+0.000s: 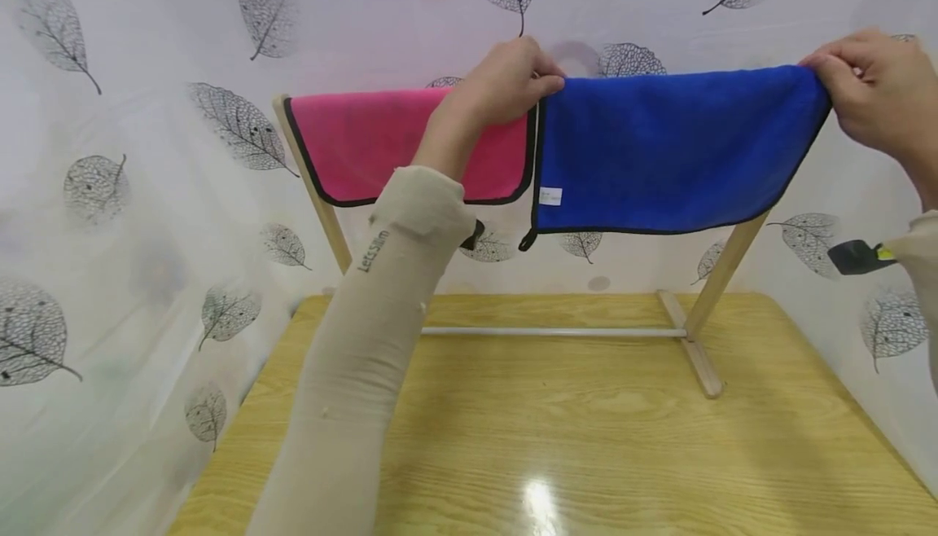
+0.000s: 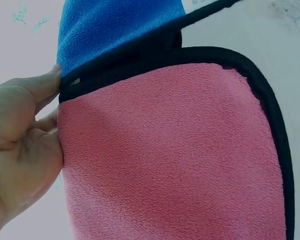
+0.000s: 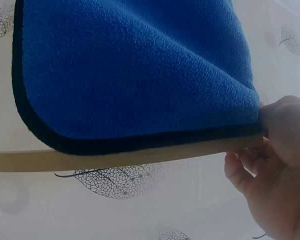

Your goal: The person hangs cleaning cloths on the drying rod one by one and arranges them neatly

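Observation:
A blue towel (image 1: 674, 153) with black edging hangs folded over the top of a wooden rack (image 1: 721, 271). At its upper left corner, my left hand (image 1: 506, 84) pinches the fold between thumb and fingers. My right hand (image 1: 887, 96) grips the upper right corner, beside the rack's post. Left of the blue towel hangs a pink towel (image 1: 352, 145), also black-edged, partly covered by my left forearm. In the left wrist view the two towels' edges meet near my left fingertips. The right wrist view has the blue towel (image 3: 140, 85) lying along the wooden post (image 3: 25, 161).
The rack's foot (image 1: 692, 349) stands on a wood-grain table (image 1: 586, 422), with a white lower bar (image 1: 557, 331) running across. Behind and beside it hangs a pale leaf-patterned sheet (image 1: 161, 218). A dark strap end (image 1: 853, 257) sticks out by the right sleeve.

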Available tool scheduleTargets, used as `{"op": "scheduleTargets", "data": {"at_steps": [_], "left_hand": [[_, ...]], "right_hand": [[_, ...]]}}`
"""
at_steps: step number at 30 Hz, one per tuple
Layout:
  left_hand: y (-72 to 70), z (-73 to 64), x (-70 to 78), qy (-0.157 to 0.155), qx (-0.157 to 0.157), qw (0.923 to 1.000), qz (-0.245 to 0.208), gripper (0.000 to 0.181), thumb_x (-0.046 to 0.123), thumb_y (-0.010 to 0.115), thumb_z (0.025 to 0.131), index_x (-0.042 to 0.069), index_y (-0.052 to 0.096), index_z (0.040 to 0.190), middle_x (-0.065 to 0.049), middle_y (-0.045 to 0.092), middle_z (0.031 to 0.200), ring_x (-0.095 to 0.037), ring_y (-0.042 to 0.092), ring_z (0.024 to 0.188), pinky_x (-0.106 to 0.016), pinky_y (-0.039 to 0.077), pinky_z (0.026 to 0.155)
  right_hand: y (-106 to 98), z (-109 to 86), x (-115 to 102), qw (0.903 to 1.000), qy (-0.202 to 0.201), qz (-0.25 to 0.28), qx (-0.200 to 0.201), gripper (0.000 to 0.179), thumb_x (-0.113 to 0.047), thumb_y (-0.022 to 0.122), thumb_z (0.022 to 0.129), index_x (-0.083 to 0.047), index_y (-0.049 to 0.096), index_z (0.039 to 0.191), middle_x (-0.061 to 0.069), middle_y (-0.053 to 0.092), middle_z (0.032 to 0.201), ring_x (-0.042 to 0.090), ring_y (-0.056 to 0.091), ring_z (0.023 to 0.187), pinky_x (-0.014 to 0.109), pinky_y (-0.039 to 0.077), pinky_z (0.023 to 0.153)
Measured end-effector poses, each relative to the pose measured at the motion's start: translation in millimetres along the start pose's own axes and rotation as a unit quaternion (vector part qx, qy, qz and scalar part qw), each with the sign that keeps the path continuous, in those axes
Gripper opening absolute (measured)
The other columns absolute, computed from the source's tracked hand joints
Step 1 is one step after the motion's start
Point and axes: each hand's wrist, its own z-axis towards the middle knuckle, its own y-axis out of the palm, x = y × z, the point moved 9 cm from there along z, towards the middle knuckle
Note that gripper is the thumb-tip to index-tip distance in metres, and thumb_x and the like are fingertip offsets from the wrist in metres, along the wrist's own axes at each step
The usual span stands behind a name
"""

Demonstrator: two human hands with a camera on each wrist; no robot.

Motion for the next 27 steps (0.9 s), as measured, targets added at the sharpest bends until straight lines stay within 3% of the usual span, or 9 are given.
{"op": "scheduleTargets", "data": {"at_steps": [5, 7, 11, 13, 18, 20, 22, 25, 27], "left_hand": [[-0.6, -0.6, -0.2, 0.013, 0.024, 0.9989, -0.037, 0.032, 0.025, 0.051, 0.11, 0.016, 0.064, 0.138, -0.002, 0.066, 0.13, -0.011, 0.057, 0.116, -0.018, 0.044, 0.096], [-0.9, -1.4, -1.1, 0.012, 0.032, 0.9984, -0.044, 0.029, 0.024, 0.052, 0.11, 0.015, 0.065, 0.134, -0.002, 0.067, 0.125, -0.011, 0.058, 0.112, -0.018, 0.045, 0.094], [-1.5, -1.5, -2.0, 0.009, 0.038, 0.998, -0.05, 0.029, 0.025, 0.054, 0.109, 0.014, 0.07, 0.13, -0.001, 0.069, 0.122, -0.011, 0.059, 0.112, -0.017, 0.045, 0.094], [-2.3, -1.4, -2.5, 0.007, 0.037, 0.9978, -0.054, 0.029, 0.025, 0.055, 0.108, 0.014, 0.072, 0.129, 0.0, 0.07, 0.121, -0.011, 0.06, 0.112, -0.017, 0.045, 0.093], [-2.5, -1.1, -5.4, -0.006, 0.019, 0.9978, -0.063, 0.032, 0.027, 0.066, 0.103, 0.015, 0.072, 0.132, 0.001, 0.07, 0.126, -0.011, 0.062, 0.116, -0.017, 0.046, 0.095], [-2.3, -0.8, -6.0, -0.009, 0.011, 0.9982, -0.057, 0.035, 0.028, 0.068, 0.102, 0.016, 0.071, 0.134, 0.001, 0.069, 0.13, -0.011, 0.06, 0.119, -0.018, 0.045, 0.098], [-2.2, -0.2, -5.5, -0.008, 0.006, 0.9989, -0.046, 0.036, 0.028, 0.066, 0.103, 0.018, 0.07, 0.136, 0.002, 0.068, 0.133, -0.01, 0.06, 0.121, -0.018, 0.045, 0.1], [-2.6, 0.4, -3.5, 0.001, 0.005, 0.9996, -0.026, 0.033, 0.028, 0.061, 0.106, 0.019, 0.069, 0.137, 0.003, 0.068, 0.135, -0.009, 0.059, 0.122, -0.017, 0.044, 0.1], [-2.6, 0.7, -2.3, 0.005, 0.007, 0.9997, -0.022, 0.033, 0.028, 0.059, 0.107, 0.02, 0.069, 0.137, 0.003, 0.068, 0.135, -0.008, 0.059, 0.122, -0.017, 0.043, 0.1]], "right_hand": [[-4.3, -2.1, 6.1, 0.9989, 0.036, 0.025, 0.014, 0.022, -0.026, 0.049, 0.11, -0.017, 0.064, 0.124, -0.031, 0.044, 0.089, -0.01, 0.044, 0.069, 0.002, 0.033, 0.062], [-6.0, -3.7, 7.9, 0.9985, 0.038, 0.033, 0.02, 0.019, -0.028, 0.051, 0.109, -0.021, 0.064, 0.122, -0.031, 0.047, 0.087, -0.01, 0.045, 0.071, 0.003, 0.033, 0.064], [-5.2, -6.9, 9.2, 0.9987, 0.009, 0.05, 0.006, 0.023, -0.022, 0.055, 0.108, -0.011, 0.069, 0.123, -0.029, 0.05, 0.091, -0.007, 0.047, 0.075, 0.003, 0.034, 0.068], [-4.3, -7.7, 8.6, 0.9983, -0.009, 0.058, 0.002, 0.02, -0.018, 0.056, 0.107, -0.014, 0.07, 0.122, -0.029, 0.05, 0.097, -0.006, 0.047, 0.078, 0.002, 0.034, 0.069], [-4.1, -6.0, -2.8, 0.9986, -0.049, 0.017, 0.009, 0.035, -0.016, 0.048, 0.11, 0.009, 0.069, 0.122, -0.029, 0.046, 0.112, -0.012, 0.039, 0.093, 0.005, 0.035, 0.08], [-4.0, -5.3, -8.6, 0.9983, -0.057, -0.013, 0.009, 0.041, -0.017, 0.044, 0.111, 0.017, 0.063, 0.124, -0.019, 0.051, 0.117, -0.014, 0.034, 0.095, 0.006, 0.033, 0.083], [-3.3, -4.6, -12.6, 0.9978, -0.058, -0.031, 0.008, 0.041, -0.014, 0.042, 0.111, 0.019, 0.063, 0.122, 0.0, 0.058, 0.119, -0.015, 0.029, 0.096, 0.007, 0.031, 0.085], [-2.0, -4.6, -11.0, 0.9989, -0.028, -0.036, -0.004, 0.039, -0.014, 0.04, 0.111, 0.014, 0.058, 0.131, 0.028, 0.055, 0.125, -0.015, 0.033, 0.086, 0.005, 0.032, 0.073], [-2.4, -5.0, -8.6, 0.9993, -0.01, -0.035, -0.008, 0.039, -0.015, 0.039, 0.111, 0.011, 0.056, 0.135, 0.033, 0.055, 0.127, -0.014, 0.034, 0.079, 0.006, 0.03, 0.067]]}}
